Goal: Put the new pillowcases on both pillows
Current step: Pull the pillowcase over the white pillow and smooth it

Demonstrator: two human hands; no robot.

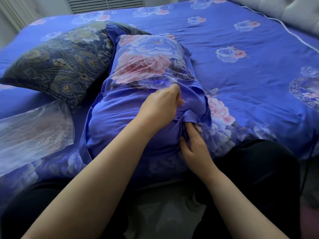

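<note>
head view. i see a bed with a blue floral duvet [241,40] spread across it, pink and pale blue peonies printed all over. a pillow in the new blue floral pillowcase [138,80] lies lengthwise on the duvet in front of the person, its far end near the middle of the bed, its near end close to the person's lap. the case covers the pillow as far as i can make out; the plain blue flap at the near end is bunched and wrinkled.

left hand [162,106] sits on top of the pillow near its open end, fingers curled, pinching a fold of the blue fabric. right hand [195,144] is just below and to the right of it, fingers curled round a gathered wad of the same fabric at the pillow's right edge. the two hands are close together but not touching.

second pillow [60,64] lies to the left, in a dark paisley cover with olive and gold motifs, its right edge tucked behind the floral pillow and touching it. a clear plastic bag [34,130] lies crumpled on the duvet at the left, just beside the near corner of the paisley pillow.

grey tufted headboard [293,9] at the top right. a slatted vent [105,4] at the top, beyond the bed. dark trousers [259,169] at the bottom of the frame.
</note>
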